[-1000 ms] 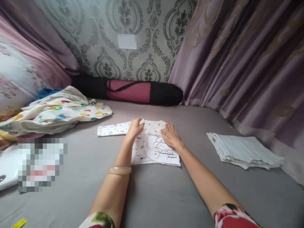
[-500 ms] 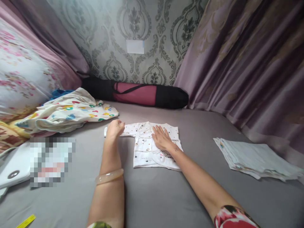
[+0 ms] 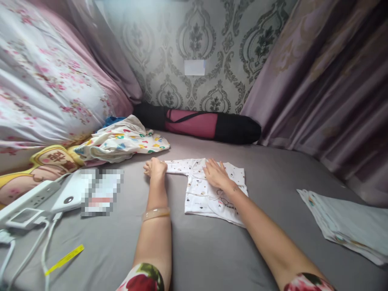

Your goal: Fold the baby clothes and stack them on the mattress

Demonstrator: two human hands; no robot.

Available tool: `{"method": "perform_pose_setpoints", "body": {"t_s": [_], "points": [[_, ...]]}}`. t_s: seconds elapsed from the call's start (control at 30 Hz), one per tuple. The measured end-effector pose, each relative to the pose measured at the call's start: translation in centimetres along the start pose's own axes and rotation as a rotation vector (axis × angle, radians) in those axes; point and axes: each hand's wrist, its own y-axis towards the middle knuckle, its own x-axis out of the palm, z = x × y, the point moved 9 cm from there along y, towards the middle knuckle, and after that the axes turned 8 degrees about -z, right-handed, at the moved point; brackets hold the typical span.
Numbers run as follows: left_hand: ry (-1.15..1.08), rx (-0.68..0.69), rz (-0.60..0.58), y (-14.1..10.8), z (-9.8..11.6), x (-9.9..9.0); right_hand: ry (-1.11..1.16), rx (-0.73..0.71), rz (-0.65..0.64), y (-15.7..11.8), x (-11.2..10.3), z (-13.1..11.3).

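A small white printed shirt (image 3: pixel 198 202) lies on the grey bed sheet (image 3: pixel 206 254), one sleeve stretched out to the left. The right side of the shirt shows no sleeve laid out. My left hand (image 3: pixel 155 167) is closed on the end of the left sleeve, covering the cuff. My right hand (image 3: pixel 216 173) rests on the upper chest of the shirt with its fingers spread, pressing on the cloth and grasping nothing.
Crumpled patterned cloth (image 3: pixel 121 141) lies behind on the left. A power strip (image 3: pixel 33 198), white device (image 3: pixel 74 190) and yellow strip (image 3: pixel 65 260) are at left. Folded white cloths (image 3: pixel 348 218) lie right. A black and pink bag (image 3: pixel 192 123) lies along the wall.
The view has turned left, so things appear farther right and the power strip shows. My left hand's fingers now reach around the cuff. My right hand stays on the shirt.
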Motion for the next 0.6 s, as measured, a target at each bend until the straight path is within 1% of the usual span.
{"method": "perform_pose_setpoints", "body": {"t_s": [0.13, 0.2, 0.37, 0.47, 0.53, 0.6], "points": [[-0.042, -0.006, 0.039, 0.6, -0.6, 0.1, 0.018, -0.105, 0.027, 1.6, 0.9, -3.3], [-0.061, -0.011, 0.049, 1.0, -0.9, 0.3, 0.004, -0.119, 0.066, 2.2, 1.0, -4.2], [-0.093, -0.034, 0.076, 1.9, -1.6, 0.6, -0.032, -0.023, 0.152, 3.0, 0.5, -4.3], [-0.121, -0.018, 0.075, 2.3, -1.8, 0.9, -0.041, 0.026, 0.165, 3.5, 0.3, -4.4], [-0.143, -0.006, 0.071, 2.6, -1.8, 1.0, -0.035, 0.009, 0.166, 4.0, 0.4, -5.0], [-0.173, 0.006, 0.068, 3.0, -1.9, 0.9, -0.009, -0.041, 0.151, 4.4, 0.8, -5.8]]}}
